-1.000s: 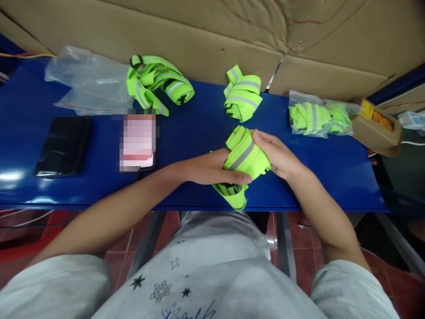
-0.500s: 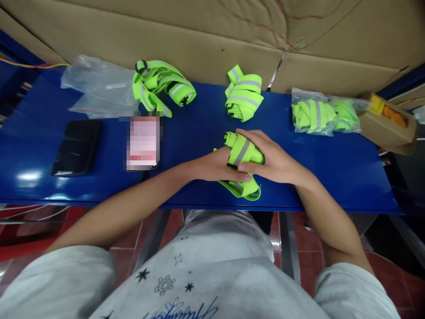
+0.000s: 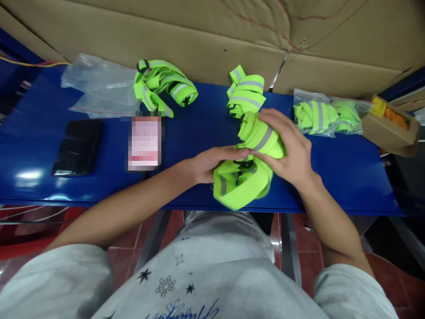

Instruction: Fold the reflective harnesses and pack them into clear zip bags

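Note:
Both hands hold a neon-yellow reflective strap (image 3: 262, 135) with a grey stripe, partly rolled up, over the front of the blue table. My right hand (image 3: 294, 148) is closed around the rolled part, thumb below and fingers on top. Pinching the strap near a black buckle is my left hand (image 3: 217, 161), its thumb on top and its other fingers mostly hidden. A loose loop of the strap hangs below, toward the table's front edge. Just behind the hands, a second rolled reflective strap (image 3: 247, 93) lies on the table.
On the blue table (image 3: 189, 133), a looser reflective strap bundle (image 3: 166, 86) lies beside clear plastic bags (image 3: 99, 88). A black phone-like object (image 3: 78, 146) and a blurred-out screen (image 3: 145, 141) are at left. Bagged straps (image 3: 318, 115) and a cardboard box (image 3: 387, 128) stand right.
My right hand has lifted the rolled part up and to the right, turning it. The loose loop below has grown larger. My left hand has shifted slightly, still on the strap.

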Action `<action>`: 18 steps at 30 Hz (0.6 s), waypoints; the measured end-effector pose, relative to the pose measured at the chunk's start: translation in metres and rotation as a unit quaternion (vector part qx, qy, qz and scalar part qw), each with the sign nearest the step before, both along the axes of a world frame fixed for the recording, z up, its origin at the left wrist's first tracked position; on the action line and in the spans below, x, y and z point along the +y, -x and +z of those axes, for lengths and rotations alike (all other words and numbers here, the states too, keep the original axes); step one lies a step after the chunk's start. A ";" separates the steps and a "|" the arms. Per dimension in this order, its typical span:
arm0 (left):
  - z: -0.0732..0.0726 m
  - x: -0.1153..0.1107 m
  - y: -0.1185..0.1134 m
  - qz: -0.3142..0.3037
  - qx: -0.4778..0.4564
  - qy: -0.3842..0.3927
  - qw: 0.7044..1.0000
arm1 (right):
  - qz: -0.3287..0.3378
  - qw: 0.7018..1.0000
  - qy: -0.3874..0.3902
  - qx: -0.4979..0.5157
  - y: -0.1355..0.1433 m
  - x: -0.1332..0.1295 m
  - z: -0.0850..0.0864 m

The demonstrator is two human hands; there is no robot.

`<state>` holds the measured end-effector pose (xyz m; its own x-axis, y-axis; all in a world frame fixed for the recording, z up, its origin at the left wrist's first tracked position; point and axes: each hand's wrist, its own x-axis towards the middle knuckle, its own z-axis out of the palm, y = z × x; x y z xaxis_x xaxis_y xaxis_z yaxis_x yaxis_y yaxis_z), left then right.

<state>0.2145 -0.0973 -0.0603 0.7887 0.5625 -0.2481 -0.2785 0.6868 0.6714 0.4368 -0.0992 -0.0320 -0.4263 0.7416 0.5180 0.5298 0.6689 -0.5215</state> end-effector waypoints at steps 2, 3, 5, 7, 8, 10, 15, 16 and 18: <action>0.001 -0.001 -0.002 0.004 0.022 -0.050 0.999 | -0.004 0.997 -0.067 -0.039 -0.004 -0.001 -0.005; 0.002 -0.002 -0.003 0.014 0.038 -0.089 0.995 | -0.001 0.994 -0.094 -0.055 -0.005 -0.002 -0.008; 0.003 -0.004 -0.006 0.042 0.079 -0.177 0.980 | -0.002 0.990 -0.120 -0.071 -0.005 -0.004 -0.014; 0.002 -0.007 -0.009 0.070 0.120 -0.248 0.959 | -0.019 0.992 -0.106 -0.072 -0.002 -0.007 -0.017; 0.000 -0.008 -0.010 0.085 0.138 -0.268 0.950 | -0.026 0.993 -0.093 -0.066 0.000 -0.008 -0.017; -0.005 -0.010 -0.013 0.119 0.158 -0.287 0.937 | -0.023 0.996 -0.075 -0.042 0.005 -0.009 -0.014; -0.011 -0.005 -0.008 0.095 0.163 -0.282 0.940 | 0.006 0.998 -0.001 0.059 0.014 -0.007 -0.003; -0.010 -0.002 -0.006 0.073 0.177 -0.283 0.940 | -0.005 0.996 0.029 0.082 0.015 -0.006 -0.002; -0.005 0.004 0.000 0.023 0.206 -0.285 0.936 | -0.034 0.987 0.091 0.131 0.015 -0.004 -0.001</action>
